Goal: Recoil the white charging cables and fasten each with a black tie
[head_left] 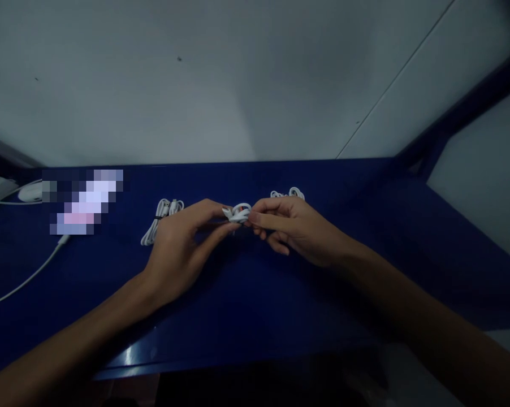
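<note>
Spanning centre of view, coiled white cable [240, 213] is pinched btwn L hand [174, 243] and R hand [301, 229], fingertips closed on opposite sides, above blue table [238, 316]. Bundled white cable w/ black tie [156, 220]: 9 o'clock of coil, just beside L hand. Second white cable bundle [296, 193]: 2 o'clock, partly hidden behind R hand. Pixelated item w/ white lead [47, 265]: farther out, 9 o'clock.

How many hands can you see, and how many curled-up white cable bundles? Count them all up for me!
Hands: 2 (left hand, right hand)
White cable bundles: 3 (held bundle, left bundle, partly hidden bundle)
Total: 5
</note>
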The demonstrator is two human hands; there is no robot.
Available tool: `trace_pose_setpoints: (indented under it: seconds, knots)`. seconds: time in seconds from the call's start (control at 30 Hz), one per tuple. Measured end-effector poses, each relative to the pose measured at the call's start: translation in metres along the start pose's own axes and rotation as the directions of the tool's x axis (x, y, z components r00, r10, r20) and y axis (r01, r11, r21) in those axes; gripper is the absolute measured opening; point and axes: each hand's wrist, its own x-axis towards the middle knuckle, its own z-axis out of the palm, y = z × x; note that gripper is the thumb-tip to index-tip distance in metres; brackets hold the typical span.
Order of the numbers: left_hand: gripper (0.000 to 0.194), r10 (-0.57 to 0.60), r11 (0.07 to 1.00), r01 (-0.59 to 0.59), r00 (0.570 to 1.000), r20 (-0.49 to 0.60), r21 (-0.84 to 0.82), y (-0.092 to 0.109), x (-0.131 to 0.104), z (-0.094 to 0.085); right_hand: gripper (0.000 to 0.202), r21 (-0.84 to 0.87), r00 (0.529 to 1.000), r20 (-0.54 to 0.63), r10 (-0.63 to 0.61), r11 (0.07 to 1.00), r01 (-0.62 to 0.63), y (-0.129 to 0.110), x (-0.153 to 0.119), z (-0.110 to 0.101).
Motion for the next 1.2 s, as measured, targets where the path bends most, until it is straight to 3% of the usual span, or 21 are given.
trace_pose_setpoints:
  seconds: [0.2,0.27,0.33,0.4,0.47,0.5,0.57,0.6,0.67,0.73,0.77,0.8,0.83,0.9,0.93,1.03,1.2]
  knots:
    - [0.016,0.002,1.0,-0.002,1.0,-0.007,-0.009,0.001,-0.001,0.0,0.018,0.027,0.999,-0.037,0.007,1.0,-0.006,0.002,0.002,0.001]
    - [0.014,-0.042,0.997,0.041,0.999,-0.011,-0.069,0.002,-0.001,0.0,0.017,-0.058,0.996,-0.052,-0.074,0.996,0.071,0.004,0.002,0.003]
    - [0.012,-0.115,0.981,0.113,0.993,-0.007,-0.158,0.005,0.0,0.0,0.012,-0.266,0.964,-0.091,-0.251,0.939,0.22,0.005,0.001,0.007]
    - [0.01,-0.193,0.953,0.189,0.981,0.007,-0.237,0.008,0.002,0.0,0.003,-0.575,0.85,-0.071,-0.523,0.718,0.393,0.005,0.0,0.009]
    - [0.014,-0.267,0.916,0.264,0.963,0.031,-0.303,0.012,0.004,0.001,0.01,-0.81,0.664,0.081,-0.743,0.339,0.479,0.006,-0.002,0.008]
    - [0.016,-0.299,0.891,0.3,0.953,0.055,-0.34,0.013,0.005,0.001,0.014,-0.863,0.575,0.185,-0.797,0.148,0.484,0.007,-0.002,0.006]
    - [0.016,-0.346,0.827,0.366,0.93,0.126,-0.427,0.015,0.007,0.001,0.019,-0.876,0.451,0.371,-0.812,-0.144,0.461,0.011,-0.002,-0.001]
    - [0.015,-0.359,0.789,0.394,0.918,0.167,-0.471,0.015,0.007,0.001,0.02,-0.856,0.415,0.447,-0.793,-0.245,0.454,0.013,-0.002,-0.004]
    - [0.013,-0.365,0.734,0.428,0.903,0.225,-0.528,0.015,0.007,0.001,0.019,-0.809,0.362,0.541,-0.759,-0.352,0.471,0.015,-0.002,-0.008]
    - [0.012,-0.362,0.744,0.419,0.908,0.212,-0.52,0.015,0.007,0.001,0.019,-0.819,0.362,0.495,-0.79,-0.284,0.499,0.015,-0.002,-0.007]
    - [0.012,-0.352,0.776,0.391,0.92,0.174,-0.495,0.015,0.006,0.0,0.017,-0.842,0.402,0.407,-0.82,-0.166,0.513,0.013,-0.003,-0.005]
    - [0.011,-0.331,0.815,0.35,0.935,0.126,-0.461,0.015,0.005,0.0,0.015,-0.853,0.482,0.285,-0.829,0.01,0.522,0.011,-0.003,-0.003]
    - [0.009,-0.3,0.853,0.305,0.951,0.081,-0.424,0.014,0.005,-0.001,0.01,-0.828,0.596,0.157,-0.787,0.224,0.514,0.009,-0.003,-0.001]
    - [0.009,-0.228,0.902,0.225,0.973,0.037,-0.368,0.013,0.003,-0.002,0.008,-0.654,0.81,-0.03,-0.585,0.625,0.427,0.004,-0.004,0.001]
    - [0.011,-0.198,0.916,0.199,0.979,0.038,-0.349,0.012,0.003,-0.002,0.015,-0.542,0.878,-0.061,-0.475,0.755,0.37,0.002,-0.003,0.0]
    - [0.012,-0.153,0.942,0.166,0.986,0.066,-0.293,0.009,0.001,-0.003,0.026,-0.294,0.966,-0.035,-0.255,0.927,0.234,-0.001,-0.002,-0.005]
    - [0.013,-0.073,0.984,0.083,0.995,0.066,-0.158,0.006,0.001,-0.003,0.022,-0.099,0.995,0.051,-0.088,0.991,0.092,-0.002,0.0,-0.007]
